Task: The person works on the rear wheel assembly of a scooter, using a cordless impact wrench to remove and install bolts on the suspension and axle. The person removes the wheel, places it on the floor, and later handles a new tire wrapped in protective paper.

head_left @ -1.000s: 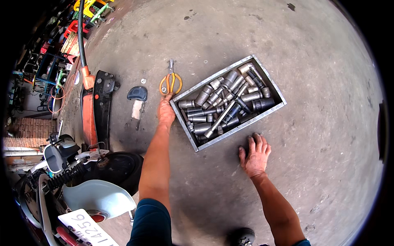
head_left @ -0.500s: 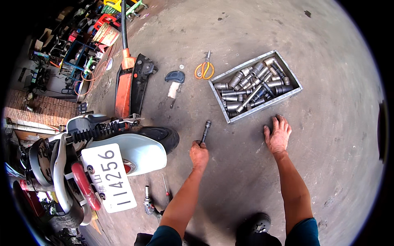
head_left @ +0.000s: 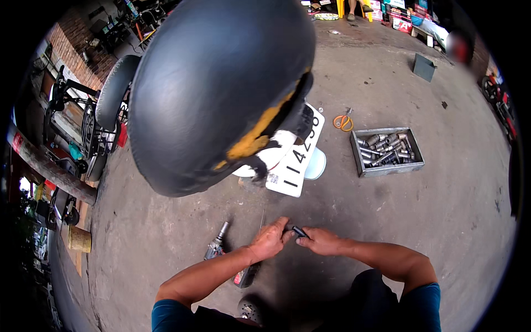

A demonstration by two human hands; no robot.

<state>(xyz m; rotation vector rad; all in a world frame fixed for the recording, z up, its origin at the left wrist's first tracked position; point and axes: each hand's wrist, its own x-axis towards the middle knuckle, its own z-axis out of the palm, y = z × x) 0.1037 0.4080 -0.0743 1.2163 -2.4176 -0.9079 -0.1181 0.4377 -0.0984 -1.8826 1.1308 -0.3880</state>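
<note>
I hold a small dark socket piece [head_left: 299, 231] between my two hands, low over the concrete floor [head_left: 431, 221]. My left hand [head_left: 269, 241] is curled, fingertips pinching one end; my right hand [head_left: 321, 241] is closed on the other end, so most of the piece is hidden. Just left of the piece an impact wrench [head_left: 217, 250] lies on the floor, partly covered by my forearm. Beyond the piece a scooter seat [head_left: 215, 88] blocks much of the view, a number plate [head_left: 296, 163] below it. Far right of the piece sits a grey tray of sockets [head_left: 387, 169], orange scissors [head_left: 343, 122] beside it.
</note>
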